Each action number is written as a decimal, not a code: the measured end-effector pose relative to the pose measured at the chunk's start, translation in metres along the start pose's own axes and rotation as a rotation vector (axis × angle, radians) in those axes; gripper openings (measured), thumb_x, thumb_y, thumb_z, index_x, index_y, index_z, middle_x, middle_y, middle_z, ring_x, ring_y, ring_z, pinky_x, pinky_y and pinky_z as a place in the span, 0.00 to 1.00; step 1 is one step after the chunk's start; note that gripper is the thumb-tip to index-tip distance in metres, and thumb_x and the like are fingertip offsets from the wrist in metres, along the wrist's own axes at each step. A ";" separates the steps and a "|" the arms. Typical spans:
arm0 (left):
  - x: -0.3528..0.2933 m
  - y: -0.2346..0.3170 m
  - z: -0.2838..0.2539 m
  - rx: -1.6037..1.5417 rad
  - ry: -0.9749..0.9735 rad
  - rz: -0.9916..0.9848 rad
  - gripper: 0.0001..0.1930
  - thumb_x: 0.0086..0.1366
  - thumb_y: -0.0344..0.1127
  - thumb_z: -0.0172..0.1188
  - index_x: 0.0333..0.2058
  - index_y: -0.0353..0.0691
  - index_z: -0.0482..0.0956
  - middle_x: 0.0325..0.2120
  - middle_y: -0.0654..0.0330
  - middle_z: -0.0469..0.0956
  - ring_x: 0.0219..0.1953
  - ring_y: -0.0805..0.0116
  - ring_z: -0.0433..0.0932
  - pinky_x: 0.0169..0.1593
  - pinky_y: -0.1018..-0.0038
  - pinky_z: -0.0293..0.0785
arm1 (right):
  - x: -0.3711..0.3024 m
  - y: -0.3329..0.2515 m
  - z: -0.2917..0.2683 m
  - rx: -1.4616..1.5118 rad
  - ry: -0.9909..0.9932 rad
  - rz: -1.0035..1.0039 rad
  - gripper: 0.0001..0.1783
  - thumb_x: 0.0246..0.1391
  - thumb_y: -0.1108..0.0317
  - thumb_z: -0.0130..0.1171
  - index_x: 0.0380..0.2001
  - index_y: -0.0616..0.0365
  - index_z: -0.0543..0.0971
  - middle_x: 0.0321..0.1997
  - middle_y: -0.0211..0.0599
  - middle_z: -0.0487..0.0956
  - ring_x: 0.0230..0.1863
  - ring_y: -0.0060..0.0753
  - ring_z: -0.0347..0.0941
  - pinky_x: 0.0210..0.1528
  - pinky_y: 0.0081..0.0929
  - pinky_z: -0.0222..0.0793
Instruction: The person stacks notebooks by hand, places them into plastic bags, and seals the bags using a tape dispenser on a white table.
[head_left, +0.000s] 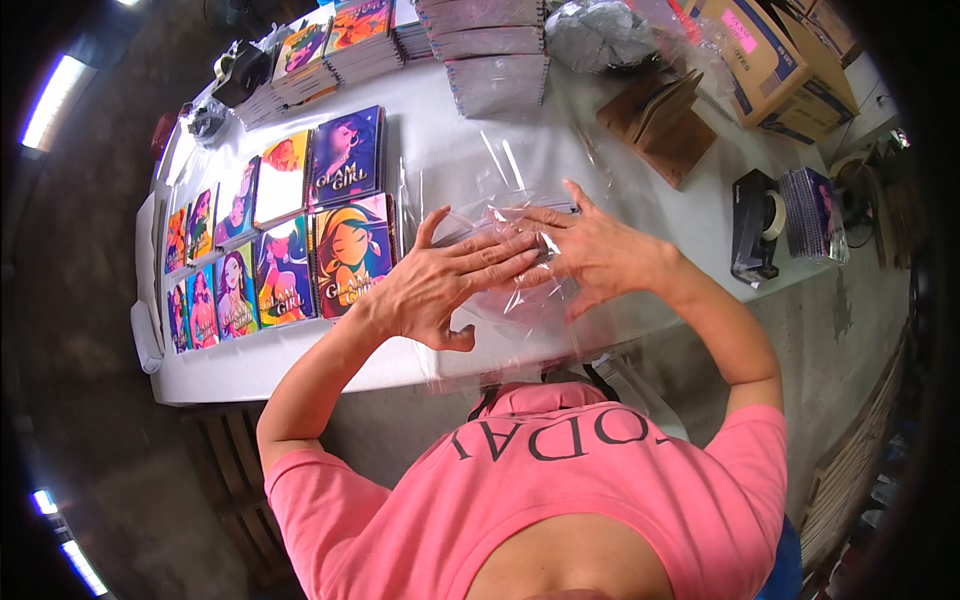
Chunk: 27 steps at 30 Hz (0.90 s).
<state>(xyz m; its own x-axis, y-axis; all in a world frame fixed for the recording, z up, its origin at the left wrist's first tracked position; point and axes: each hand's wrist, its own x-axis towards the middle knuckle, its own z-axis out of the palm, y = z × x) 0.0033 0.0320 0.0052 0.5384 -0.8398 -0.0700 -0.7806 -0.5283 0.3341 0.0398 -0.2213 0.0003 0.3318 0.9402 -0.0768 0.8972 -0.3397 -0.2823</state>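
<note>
Clear plastic bags or sheets (510,310) lie in front of me near the table's front edge. How many layers there are, I cannot tell. My left hand (430,285) rests flat on the plastic, its fingers stretched to the right and its thumb apart. My right hand (605,250) lies on the plastic too, fingers spread and pointing left. The fingertips of both hands meet and overlap over the middle of the shiny film. Left of my left hand, a colourful spiral notebook (352,255) with an illustrated cover lies at the end of two rows of similar notebooks.
Stacks of notebooks (362,50) and spiral-bound pads (495,85) stand at the back. A brown opened folder (655,125) lies back right, near a cardboard box (770,70). At the right edge stand a black tape dispenser (752,230) and a wrapped notebook pile (808,215).
</note>
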 end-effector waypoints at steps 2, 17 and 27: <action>-0.002 0.000 0.000 0.000 -0.015 -0.023 0.58 0.30 0.47 0.63 0.67 0.58 0.49 0.66 0.65 0.52 0.67 0.66 0.54 0.63 0.39 0.31 | -0.003 0.003 -0.010 0.179 0.024 -0.032 0.42 0.30 0.54 0.73 0.56 0.27 0.71 0.70 0.35 0.53 0.71 0.37 0.45 0.62 0.72 0.39; 0.010 0.012 -0.017 0.100 -0.159 -0.060 0.57 0.31 0.45 0.66 0.66 0.61 0.50 0.67 0.72 0.50 0.67 0.70 0.51 0.63 0.37 0.33 | 0.075 0.057 -0.028 1.198 0.711 0.162 0.07 0.44 0.81 0.62 0.29 0.64 0.83 0.29 0.39 0.82 0.34 0.26 0.78 0.42 0.22 0.74; 0.024 0.007 -0.019 0.174 -0.202 -0.090 0.59 0.26 0.45 0.72 0.64 0.66 0.55 0.68 0.62 0.45 0.69 0.60 0.45 0.61 0.38 0.42 | -0.166 0.057 -0.017 0.565 1.198 1.065 0.19 0.54 0.64 0.60 0.48 0.59 0.77 0.46 0.36 0.79 0.36 0.20 0.75 0.41 0.16 0.69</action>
<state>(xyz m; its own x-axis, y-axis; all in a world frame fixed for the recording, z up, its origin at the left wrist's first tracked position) 0.0174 0.0107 0.0237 0.5476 -0.7872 -0.2836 -0.7845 -0.6009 0.1531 0.0411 -0.3967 0.0130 0.9287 -0.3162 0.1937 0.0279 -0.4615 -0.8867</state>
